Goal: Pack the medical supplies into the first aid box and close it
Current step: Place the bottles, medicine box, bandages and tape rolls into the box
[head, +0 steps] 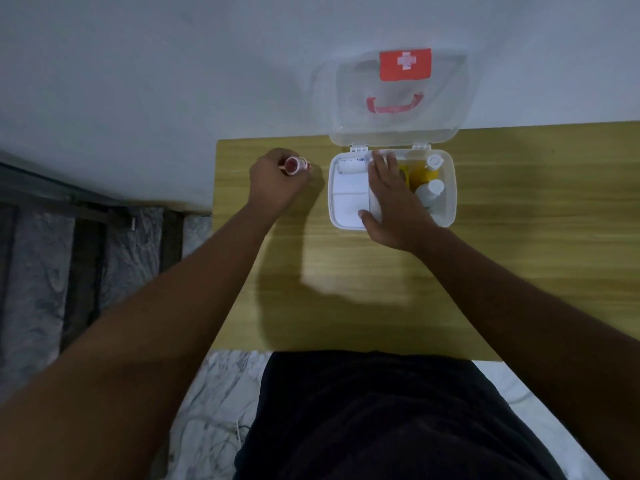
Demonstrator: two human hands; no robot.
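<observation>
On the yellow wood-grain worktop [346, 271] stands the white plastic first aid box [446, 216], its clear lid [446, 98] with the red cross label swung up against the pale wall behind. The left hand [277, 181] is closed around a small white roll with a red core [294, 165] (probably adhesive tape, but it is blurred) near the left edge of the worktop, well apart from the box. The right hand [391, 199] lies flat and released over the middle of the box, holding nothing, its fingers reaching to the back wall. Under it the right part already holds a yellow bottle [424, 173] and two white-capped bottles [433, 190], while the white divided tray [346, 199] on the left has free compartments. To do this step well, I think the roll should be carried low over the worktop and put into a free tray compartment, lying flat so the lid can close — the right hand must first move aside. The room is narrow on the left, where the worktop ends just beside the left hand, so the roll should not be dropped there; in front of the box the surface is bare and gives good space.
</observation>
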